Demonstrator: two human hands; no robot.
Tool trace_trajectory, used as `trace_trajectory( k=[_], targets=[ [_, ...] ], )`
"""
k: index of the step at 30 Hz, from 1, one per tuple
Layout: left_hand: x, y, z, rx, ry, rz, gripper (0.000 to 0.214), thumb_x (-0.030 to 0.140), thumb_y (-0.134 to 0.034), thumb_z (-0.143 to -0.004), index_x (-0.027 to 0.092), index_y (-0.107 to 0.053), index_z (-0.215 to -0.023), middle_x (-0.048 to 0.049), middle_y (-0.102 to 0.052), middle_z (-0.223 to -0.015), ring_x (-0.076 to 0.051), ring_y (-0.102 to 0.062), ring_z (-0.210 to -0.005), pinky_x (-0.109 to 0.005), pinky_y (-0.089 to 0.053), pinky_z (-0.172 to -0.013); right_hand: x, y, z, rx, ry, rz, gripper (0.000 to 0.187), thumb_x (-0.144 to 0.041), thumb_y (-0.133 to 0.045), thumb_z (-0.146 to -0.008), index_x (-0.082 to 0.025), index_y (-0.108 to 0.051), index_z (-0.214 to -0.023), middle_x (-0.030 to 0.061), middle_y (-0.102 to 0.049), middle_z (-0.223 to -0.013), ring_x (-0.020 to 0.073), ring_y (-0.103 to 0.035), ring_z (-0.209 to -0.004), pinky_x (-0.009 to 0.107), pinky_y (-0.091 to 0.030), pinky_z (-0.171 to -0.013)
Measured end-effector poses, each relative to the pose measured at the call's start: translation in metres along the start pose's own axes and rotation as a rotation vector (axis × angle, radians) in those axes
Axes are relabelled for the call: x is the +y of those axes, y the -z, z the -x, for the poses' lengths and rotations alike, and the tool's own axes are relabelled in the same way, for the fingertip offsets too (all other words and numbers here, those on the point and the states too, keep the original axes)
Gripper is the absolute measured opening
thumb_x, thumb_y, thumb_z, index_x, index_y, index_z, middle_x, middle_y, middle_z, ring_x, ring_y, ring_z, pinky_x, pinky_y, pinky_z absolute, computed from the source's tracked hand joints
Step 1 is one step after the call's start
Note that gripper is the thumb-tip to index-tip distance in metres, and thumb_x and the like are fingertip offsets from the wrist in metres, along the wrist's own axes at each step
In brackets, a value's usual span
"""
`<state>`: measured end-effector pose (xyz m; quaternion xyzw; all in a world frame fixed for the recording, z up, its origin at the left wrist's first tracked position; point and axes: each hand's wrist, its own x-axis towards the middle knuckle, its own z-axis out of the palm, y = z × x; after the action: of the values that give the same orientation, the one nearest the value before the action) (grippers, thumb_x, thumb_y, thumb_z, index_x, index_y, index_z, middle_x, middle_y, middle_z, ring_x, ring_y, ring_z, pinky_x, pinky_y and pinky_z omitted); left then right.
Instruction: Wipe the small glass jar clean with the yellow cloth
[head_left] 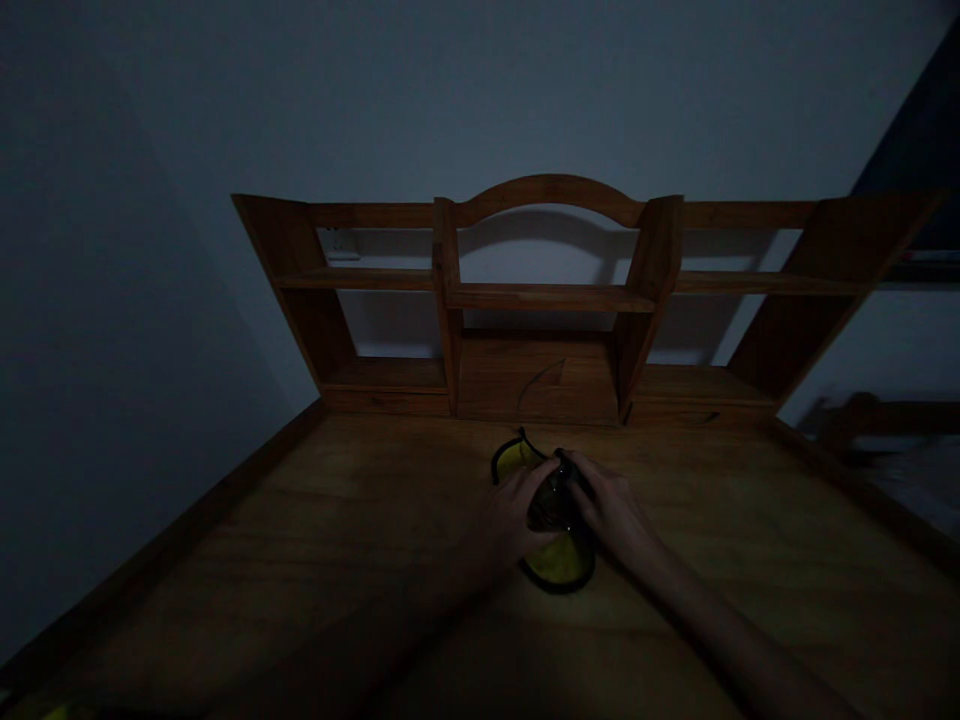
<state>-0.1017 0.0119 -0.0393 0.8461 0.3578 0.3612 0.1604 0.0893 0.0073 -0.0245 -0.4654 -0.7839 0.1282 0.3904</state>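
In the dim head view, a dark, glossy object (551, 508) is between my two hands, its kind too dark to make out. My left hand (510, 515) curls round its left side. From the right, the bent fingers of my right hand (609, 500) grip its upper right part. A yellow piece with black edging (561, 562) shows below the hands, rounded at its near end. Another yellow black-edged part (516, 458) sticks out above my left hand, with a small dark tip at its top. My hands hide whether the yellow parts join.
Under my hands is a wooden desk (315, 540) with raised side edges. Along its back stands a wooden shelf unit (551, 297) against the pale wall (420, 100). A thin dark cord or line (536, 378) shows by the middle compartment. A socket (343, 245) is behind the left shelf.
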Motion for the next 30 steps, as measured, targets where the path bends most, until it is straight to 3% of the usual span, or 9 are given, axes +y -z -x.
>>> trace_trajectory(
  k=[13, 21, 30],
  targets=[
    [-0.0011, -0.0025, 0.0001, 0.002, 0.008, 0.031, 0.089, 0.027, -0.078, -0.067, 0.031, -0.029, -0.141, -0.0036, -0.049, -0.132, -0.023, -0.048, -0.12, -0.038, -0.04, -0.102, -0.0019, 0.0011, 0.0014, 0.039, -0.03, 0.007, 0.041, -0.016, -0.046, -0.088, -0.02, -0.049, -0.128, 0.0073, -0.064, -0.113, 0.0201, -0.063, -0.097, 0.031, -0.05, -0.085],
    [0.0005, 0.0012, 0.0, -0.019, 0.04, 0.002, 0.088, 0.031, -0.077, -0.069, 0.033, -0.028, -0.141, -0.0034, -0.048, -0.134, -0.024, -0.048, -0.12, -0.039, -0.042, -0.101, -0.0025, 0.0011, -0.0005, 0.063, -0.086, -0.019, 0.027, -0.02, -0.051, -0.087, -0.019, -0.057, -0.114, 0.0046, -0.067, -0.095, 0.0185, -0.065, -0.081, 0.026, -0.049, -0.071],
    [0.0019, 0.0027, -0.0003, -0.009, 0.025, 0.008, 0.088, 0.024, -0.078, -0.068, 0.034, -0.029, -0.141, -0.0012, -0.048, -0.134, -0.022, -0.049, -0.118, -0.036, -0.042, -0.101, -0.0013, 0.0014, -0.0022, 0.029, -0.157, 0.072, 0.01, -0.021, -0.052, -0.087, -0.018, -0.058, -0.094, 0.0018, -0.065, -0.077, 0.0172, -0.063, -0.068, 0.023, -0.041, -0.059]
  ],
)
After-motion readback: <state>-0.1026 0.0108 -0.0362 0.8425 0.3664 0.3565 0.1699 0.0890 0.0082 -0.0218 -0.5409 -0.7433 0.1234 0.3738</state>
